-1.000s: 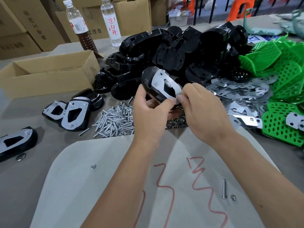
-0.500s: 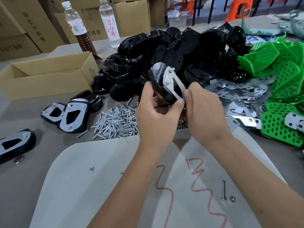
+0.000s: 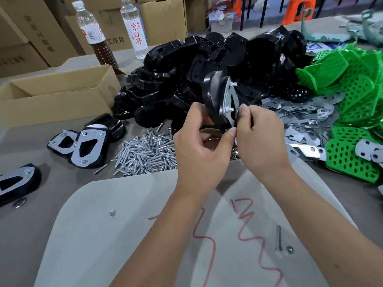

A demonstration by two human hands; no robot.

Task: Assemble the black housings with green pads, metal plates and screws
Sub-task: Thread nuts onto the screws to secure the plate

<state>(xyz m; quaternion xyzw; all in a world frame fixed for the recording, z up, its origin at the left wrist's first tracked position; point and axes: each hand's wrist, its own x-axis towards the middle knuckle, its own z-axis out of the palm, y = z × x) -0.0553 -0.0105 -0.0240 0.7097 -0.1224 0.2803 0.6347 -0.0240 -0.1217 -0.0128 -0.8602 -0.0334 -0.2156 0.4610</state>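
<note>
Bottle label (image 3: 136, 35): "凉白开"

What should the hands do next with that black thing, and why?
Probably tighten the lowest fastener: the right hand pinches at the bottom tip of the silver metal plate, while the left hand grips the black plastic housing, whose two upper screw ends already poke through.

Black housing with metal plate, held on edge
Black housing (image 3: 214, 100) stands tilted above the screw pile (image 3: 145, 155); its metal plate (image 3: 231, 104) faces right, two screw ends protruding
</note>
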